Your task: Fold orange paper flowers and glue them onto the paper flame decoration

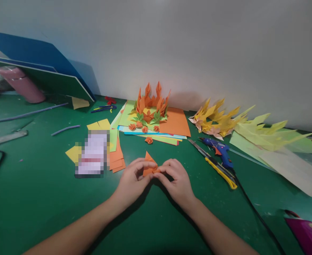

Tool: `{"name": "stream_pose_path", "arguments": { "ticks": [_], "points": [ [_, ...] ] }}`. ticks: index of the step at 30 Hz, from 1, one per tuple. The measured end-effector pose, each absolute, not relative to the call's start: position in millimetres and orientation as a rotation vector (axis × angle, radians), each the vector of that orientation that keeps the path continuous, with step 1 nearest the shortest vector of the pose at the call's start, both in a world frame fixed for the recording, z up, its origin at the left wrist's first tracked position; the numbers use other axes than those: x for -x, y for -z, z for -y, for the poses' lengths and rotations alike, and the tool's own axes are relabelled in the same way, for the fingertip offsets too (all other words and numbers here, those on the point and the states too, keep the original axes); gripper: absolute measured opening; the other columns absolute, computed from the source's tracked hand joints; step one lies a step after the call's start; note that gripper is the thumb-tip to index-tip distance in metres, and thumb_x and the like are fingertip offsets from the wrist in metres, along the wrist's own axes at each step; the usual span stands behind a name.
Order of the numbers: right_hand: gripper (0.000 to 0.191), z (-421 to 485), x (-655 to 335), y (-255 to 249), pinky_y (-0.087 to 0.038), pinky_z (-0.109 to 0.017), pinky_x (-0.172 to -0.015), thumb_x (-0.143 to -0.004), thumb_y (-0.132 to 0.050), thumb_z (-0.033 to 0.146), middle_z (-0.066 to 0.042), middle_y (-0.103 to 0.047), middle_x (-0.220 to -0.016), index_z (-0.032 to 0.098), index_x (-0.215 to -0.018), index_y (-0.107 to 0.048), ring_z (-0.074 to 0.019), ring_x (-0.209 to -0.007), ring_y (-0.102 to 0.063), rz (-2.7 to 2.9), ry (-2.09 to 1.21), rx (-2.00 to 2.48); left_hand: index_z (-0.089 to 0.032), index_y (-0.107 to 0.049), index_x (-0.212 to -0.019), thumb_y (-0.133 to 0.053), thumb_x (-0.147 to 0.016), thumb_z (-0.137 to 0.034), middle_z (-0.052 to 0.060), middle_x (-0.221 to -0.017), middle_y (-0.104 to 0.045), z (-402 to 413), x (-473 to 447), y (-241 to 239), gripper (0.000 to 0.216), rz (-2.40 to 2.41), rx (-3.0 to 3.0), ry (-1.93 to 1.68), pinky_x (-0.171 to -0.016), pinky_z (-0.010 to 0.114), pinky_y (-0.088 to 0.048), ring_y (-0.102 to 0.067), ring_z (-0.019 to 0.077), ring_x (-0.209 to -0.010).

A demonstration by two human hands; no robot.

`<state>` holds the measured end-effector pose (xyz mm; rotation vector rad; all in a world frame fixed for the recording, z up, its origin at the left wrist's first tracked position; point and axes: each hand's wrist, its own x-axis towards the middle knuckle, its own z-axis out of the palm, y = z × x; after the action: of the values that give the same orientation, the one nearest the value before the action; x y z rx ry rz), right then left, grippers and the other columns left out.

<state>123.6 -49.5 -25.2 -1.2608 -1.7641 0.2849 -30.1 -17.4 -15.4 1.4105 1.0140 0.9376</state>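
Between my fingertips is a small folded piece of orange paper [148, 171], one pointed corner sticking up. My left hand [135, 179] pinches it from the left, with the fingers curled over its top. From the right, my right hand [177, 180] grips its edge between thumb and forefinger. Just beyond lies a small orange paper rose [149, 140], and several more sit on stacked coloured sheets [178, 122]. An orange folded-paper crown [153, 102] with green leaves stands on that stack. Orange paper squares [116, 161] lie left of my hands.
Right of my hands are a yellow utility knife [219, 173] and a blue glue gun [221, 150] with its cord. Yellow folded-paper pieces [217, 120] stand behind. A blurred phone-like object [93, 154] lies left. A pink bottle [24, 86] leans by boards [44, 76] at the far left.
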Motion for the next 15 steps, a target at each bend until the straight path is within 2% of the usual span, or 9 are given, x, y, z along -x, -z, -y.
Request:
{"name": "stream_pose_path", "arguments": {
  "ticks": [8, 15],
  "points": [
    [0.014, 50.1, -122.0, 27.4, -0.040, -0.029, -0.062, -0.085, -0.061, 0.027, -0.001, -0.056, -0.068, 0.020, -0.073, -0.065, -0.0164, -0.067, -0.051, 1.767, -0.348, 1.273, -0.019, -0.072, -0.078, -0.066, -0.068, -0.028, 0.007, -0.087, -0.063, 17.8, 32.3, 7.5, 0.015, -1.027, -1.321, -0.924, -0.074, 0.033, -0.052, -0.062, 0.0201, -0.084],
    [0.013, 51.0, -119.2, 28.2, -0.041, -0.030, -0.062, -0.082, -0.064, 0.027, 0.000, -0.057, -0.067, 0.021, -0.070, -0.065, -0.0158, -0.066, -0.052, 1.705, -0.450, 1.289, -0.016, -0.070, -0.070, -0.074, -0.061, -0.029, 0.003, -0.076, -0.068, 16.8, 29.7, 5.7, 0.016, -1.032, -1.074, -0.865, -0.069, 0.028, -0.051, -0.062, 0.0156, -0.071]
  ]
}}
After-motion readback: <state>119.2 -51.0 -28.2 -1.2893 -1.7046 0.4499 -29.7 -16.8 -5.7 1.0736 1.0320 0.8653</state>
